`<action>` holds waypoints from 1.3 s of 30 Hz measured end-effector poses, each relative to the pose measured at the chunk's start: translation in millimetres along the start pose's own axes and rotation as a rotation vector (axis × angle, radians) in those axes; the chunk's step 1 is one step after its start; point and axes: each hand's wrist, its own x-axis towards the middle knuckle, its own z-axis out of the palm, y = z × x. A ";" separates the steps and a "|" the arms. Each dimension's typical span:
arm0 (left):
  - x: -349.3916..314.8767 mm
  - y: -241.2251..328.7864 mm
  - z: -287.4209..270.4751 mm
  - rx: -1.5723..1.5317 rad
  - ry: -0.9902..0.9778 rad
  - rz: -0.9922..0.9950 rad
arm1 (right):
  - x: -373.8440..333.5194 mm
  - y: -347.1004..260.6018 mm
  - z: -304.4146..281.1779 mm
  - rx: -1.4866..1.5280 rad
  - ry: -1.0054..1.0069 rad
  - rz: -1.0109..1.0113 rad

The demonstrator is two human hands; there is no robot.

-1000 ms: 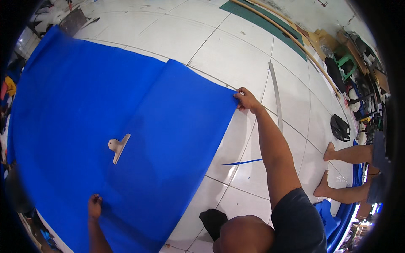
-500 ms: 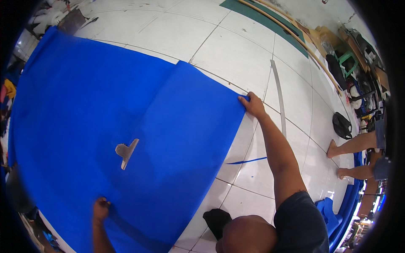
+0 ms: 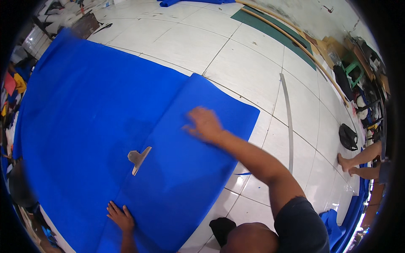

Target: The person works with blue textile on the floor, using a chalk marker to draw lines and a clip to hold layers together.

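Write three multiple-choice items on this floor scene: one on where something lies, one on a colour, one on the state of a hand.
1. Where does the metal clip lie?
A. on the blue fabric, along the edge of its overlapping layer
B. on the bare tiles beside the long metal strip
C. in the left hand

2. What colour is the large fabric spread on the tiled floor?
A. red
B. blue
C. white

3. How is the left hand placed?
A. raised in the air, clear of the fabric
B. closed round the clip
C. flat on the fabric, fingers spread

Answers:
1 A: the clip sits on the fabric, apart from both hands and far from the long metal strip.
2 B: the whole sheet is blue.
3 C: the palm is on the fabric near its near edge; the right hand is blurred over the fabric farther out.
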 end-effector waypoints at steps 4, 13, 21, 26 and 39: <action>-4.3 -6.1 12.7 -0.035 0.011 -0.049 | 35.6 -128.7 72.6 0.284 -0.012 -0.343; -6.3 -4.6 4.1 -0.010 0.060 -0.033 | 72.7 -217.1 102.6 0.262 -0.447 -0.201; -5.9 5.3 12.3 -0.023 0.088 -0.002 | 91.6 -210.7 89.6 0.538 -0.076 -0.047; -9.5 4.6 12.1 -0.062 0.148 0.013 | 19.7 -180.0 -28.4 0.710 -0.002 0.116; -29.3 -68.1 -79.9 -0.416 -0.018 0.248 | -357.5 -98.3 -55.7 1.268 0.040 1.424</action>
